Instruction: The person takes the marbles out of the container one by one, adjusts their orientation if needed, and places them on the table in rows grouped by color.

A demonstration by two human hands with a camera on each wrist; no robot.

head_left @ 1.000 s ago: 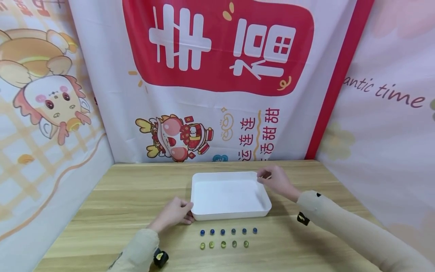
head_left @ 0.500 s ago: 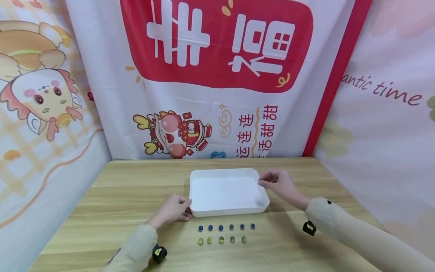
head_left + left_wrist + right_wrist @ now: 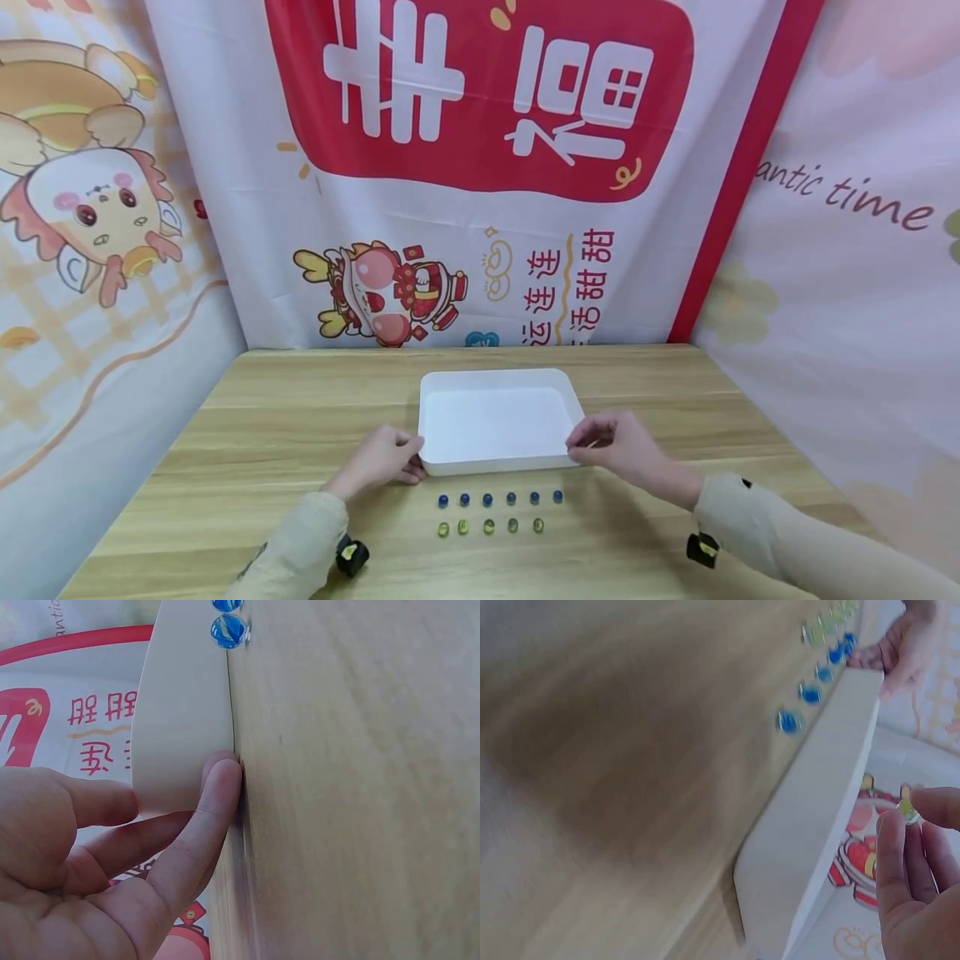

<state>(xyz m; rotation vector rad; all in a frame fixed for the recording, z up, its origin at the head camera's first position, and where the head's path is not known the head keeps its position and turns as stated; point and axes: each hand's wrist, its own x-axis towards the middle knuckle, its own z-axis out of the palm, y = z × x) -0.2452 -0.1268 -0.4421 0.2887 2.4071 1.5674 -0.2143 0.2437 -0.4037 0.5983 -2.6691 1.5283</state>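
Observation:
A shallow white tray point(image 3: 495, 421) sits on the wooden table. At its near left corner, my left hand point(image 3: 384, 457) grips it, thumb point(image 3: 112, 802) at the rim and fingertips point(image 3: 223, 776) low on the wall by the tabletop. Between thumb and fingers, my right hand point(image 3: 626, 450) pinches a yellow-green marble point(image 3: 908, 811), raised by the tray's near right corner; in the head view the fingers hide this marble. In front of the tray lie a row of several blue marbles point(image 3: 487, 500) and, nearer me, a row of several yellow-green marbles point(image 3: 489, 527).
Light wood-grain table point(image 3: 300, 400) surrounds the tray. A white and red printed cloth point(image 3: 480, 217) hangs behind the table, with patterned cloths at the left and right sides. A black wrist strap device point(image 3: 351, 555) is on the left sleeve; another point(image 3: 702, 550) is on the right.
My right hand has come nearer to me, from the tray's far right corner along its right side to the near right corner. My left hand has stayed at its corner; the marble rows are unmoved.

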